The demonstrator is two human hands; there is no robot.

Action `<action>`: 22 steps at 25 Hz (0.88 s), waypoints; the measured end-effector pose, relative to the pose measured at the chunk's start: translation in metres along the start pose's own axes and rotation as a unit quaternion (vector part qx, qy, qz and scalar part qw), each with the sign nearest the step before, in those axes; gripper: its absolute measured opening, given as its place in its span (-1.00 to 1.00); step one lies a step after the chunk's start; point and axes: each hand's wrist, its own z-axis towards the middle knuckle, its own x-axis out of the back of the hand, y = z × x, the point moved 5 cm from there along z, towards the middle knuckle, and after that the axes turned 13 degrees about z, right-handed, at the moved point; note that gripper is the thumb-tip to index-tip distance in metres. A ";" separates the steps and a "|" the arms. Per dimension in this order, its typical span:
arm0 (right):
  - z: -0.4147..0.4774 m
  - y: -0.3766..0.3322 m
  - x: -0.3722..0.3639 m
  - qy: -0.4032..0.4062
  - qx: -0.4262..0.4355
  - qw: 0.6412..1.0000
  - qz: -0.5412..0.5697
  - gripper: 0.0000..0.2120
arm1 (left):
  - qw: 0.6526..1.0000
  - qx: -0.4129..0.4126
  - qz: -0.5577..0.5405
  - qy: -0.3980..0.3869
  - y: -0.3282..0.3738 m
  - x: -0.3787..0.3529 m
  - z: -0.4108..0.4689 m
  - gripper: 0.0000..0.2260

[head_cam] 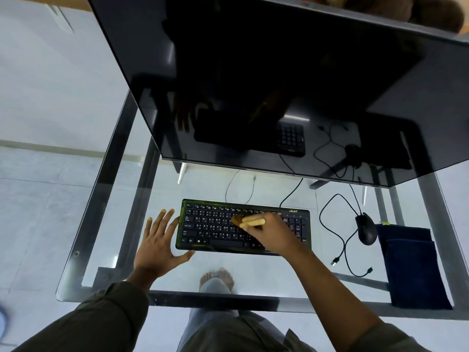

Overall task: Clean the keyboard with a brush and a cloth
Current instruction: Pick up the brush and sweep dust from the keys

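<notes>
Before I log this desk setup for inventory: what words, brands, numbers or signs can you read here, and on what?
"acer": green logo at the top right corner of the keyboard.
Key legends on the keyboard: letters such as "Q W E R" and "Caps Lock" are faintly legible on the left half; the rest are too small or blurred, or hidden by the right hand.
Monitor, mouse, brush, dark cloth: no readable text.

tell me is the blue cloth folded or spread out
Folded: the cloth lies at the table's right edge with one layer's edge showing across another, untouched.
</notes>
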 end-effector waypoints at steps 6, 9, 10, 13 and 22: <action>-0.004 0.017 0.019 0.086 -0.039 0.995 -0.018 -0.80 | 1.000 -0.001 -0.002 -0.005 0.000 -0.001 0.001 -0.11; -0.009 0.027 0.028 0.117 -0.052 0.991 -0.030 -0.75 | 1.000 0.003 -0.003 -0.007 -0.001 -0.001 0.001 -0.11; -0.010 0.028 0.025 0.090 -0.050 0.995 -0.016 -0.76 | 1.000 0.003 -0.003 -0.008 -0.001 -0.001 0.000 -0.11; -0.013 0.027 0.026 0.110 -0.037 0.993 -0.001 -0.75 | 1.000 0.001 -0.003 -0.005 -0.001 -0.001 0.001 -0.12; -0.015 0.030 0.010 -0.005 -0.023 1.000 -0.001 -0.80 | 1.000 0.001 0.001 -0.007 -0.001 0.000 0.000 -0.12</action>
